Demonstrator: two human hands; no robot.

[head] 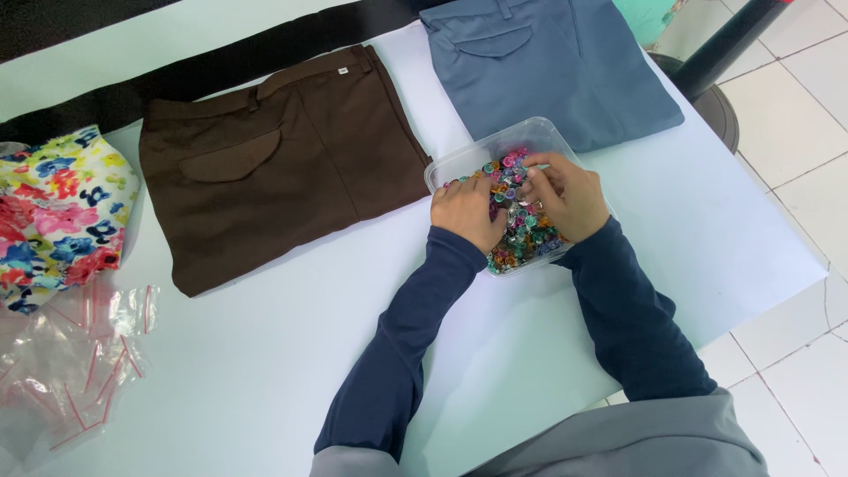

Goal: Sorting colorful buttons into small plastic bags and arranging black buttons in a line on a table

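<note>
White tiled floor (795, 115) showed at the right edge beyond a pale counter (265, 371) that filled most of the view from the head camera. On the counter lay two folded pairs of trousers side by side: a brown pair (283, 168) at the centre left, flap pocket up, and a blue-grey pair (548, 62) at the upper right. A dark strip of cloth (221, 66) ran along the far edge behind them. At the far left sat a bundle of floral fabric (53, 212) in pink, yellow and blue, with a heap of small clear bags with red seal strips (79, 362) just below it.

Near the centre right stood a clear plastic tub (468, 155), rectangular with rounded corners, its far corner overlapping the hem of the blue-grey pair and its left end close beside the brown pair. It was filled with small shiny multicoloured buttons (521, 234).

Both arms, in dark navy sleeves (397, 353), reached into the tub. The left hand (466, 212) rested on the buttons with fingers curled down into them. The right hand (565, 194) lay beside it, fingers bent inward and pressed together over the pile; whether either pinched a button could not be told.
</note>
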